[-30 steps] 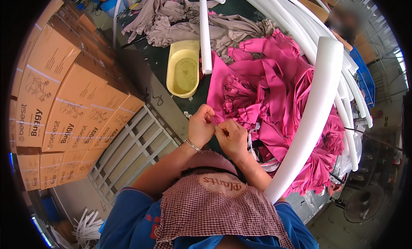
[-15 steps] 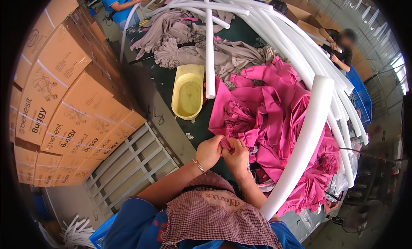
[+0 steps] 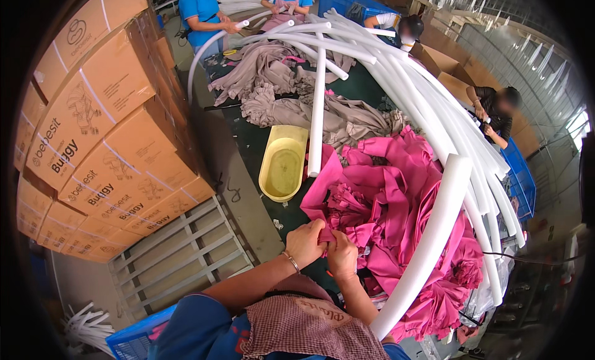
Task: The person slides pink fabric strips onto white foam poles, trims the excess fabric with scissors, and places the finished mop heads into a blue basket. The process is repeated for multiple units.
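Close in front of my body, my left hand [image 3: 304, 243] and my right hand [image 3: 342, 253] are side by side, both closed. Between them they pinch an edge of pink fabric [image 3: 326, 235]; the exact grip under the fingers is hidden. The fabric appears to belong to a large crumpled heap of pink cloth [image 3: 387, 189] just beyond and to the right. A thick white foam tube [image 3: 431, 242] slants up past my right forearm, its lower end hidden by my arm. Left of the heap stands a shallow yellow tub [image 3: 284, 168] with some liquid in it.
Many long white foam tubes [image 3: 427, 106] arch over the table's right side. Greyish-brown cloth [image 3: 285, 106] lies farther back, crossed by another tube [image 3: 317, 112]. Stacked cartons [image 3: 111, 155] and a slatted metal rack [image 3: 186, 242] stand left. Several people work around the far end and right.
The view has tilted up, showing more people at the far end. My hands still hold the pink fabric, with a short stretch of it now showing between them.
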Demonstrator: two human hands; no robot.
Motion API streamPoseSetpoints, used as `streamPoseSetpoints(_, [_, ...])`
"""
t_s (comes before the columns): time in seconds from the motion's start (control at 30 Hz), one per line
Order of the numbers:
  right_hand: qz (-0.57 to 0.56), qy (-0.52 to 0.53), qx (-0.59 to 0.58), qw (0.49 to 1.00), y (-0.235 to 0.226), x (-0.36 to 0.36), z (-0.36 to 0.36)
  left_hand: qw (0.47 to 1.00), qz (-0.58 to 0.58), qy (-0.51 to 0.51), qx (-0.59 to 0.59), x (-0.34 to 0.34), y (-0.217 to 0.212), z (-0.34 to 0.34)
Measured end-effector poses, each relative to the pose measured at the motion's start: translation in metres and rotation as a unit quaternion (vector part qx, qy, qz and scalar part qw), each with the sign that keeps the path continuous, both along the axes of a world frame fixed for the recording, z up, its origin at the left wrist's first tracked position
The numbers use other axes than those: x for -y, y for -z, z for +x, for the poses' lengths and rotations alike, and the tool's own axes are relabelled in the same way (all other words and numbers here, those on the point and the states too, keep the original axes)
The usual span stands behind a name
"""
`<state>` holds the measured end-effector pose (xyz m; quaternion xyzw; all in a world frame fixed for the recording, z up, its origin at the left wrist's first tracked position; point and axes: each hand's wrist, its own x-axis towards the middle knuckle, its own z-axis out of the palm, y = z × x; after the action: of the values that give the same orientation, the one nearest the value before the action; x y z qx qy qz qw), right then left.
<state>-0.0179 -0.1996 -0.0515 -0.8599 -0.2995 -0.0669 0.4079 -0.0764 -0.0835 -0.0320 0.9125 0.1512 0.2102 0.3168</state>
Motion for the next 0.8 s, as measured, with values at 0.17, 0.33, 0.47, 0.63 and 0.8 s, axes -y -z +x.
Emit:
streamPoseSetpoints(0.17, [-0.053,-0.065,0.038,0.996,-0.017,-0.008,-0.009,0.999,-0.021,-0.028,0.016,-0.009,0.01,0.008])
streamPoseSetpoints(0.33, [-0.104,-0.079,0.035,0.991,-0.001,-0.005,-0.009,0.999,-0.011,-0.029,-0.037,-0.011,0.037,0.021])
streamPoseSetpoints(0.47, [-0.084,-0.069,0.007,0.994,0.02,0.0,-0.013,0.992,0.03,0.007,-0.125,-0.007,0.056,0.02])
streamPoseSetpoints(0.63, [-0.084,0.008,-0.021,0.996,0.023,0.006,-0.006,0.982,-0.105,0.054,-0.15,-0.002,0.055,0.015])
streamPoseSetpoints(0.8, [-0.071,0.042,-0.046,0.996,0.016,0.007,0.008,0.996,0.018,0.058,-0.058,0.013,0.028,0.008])
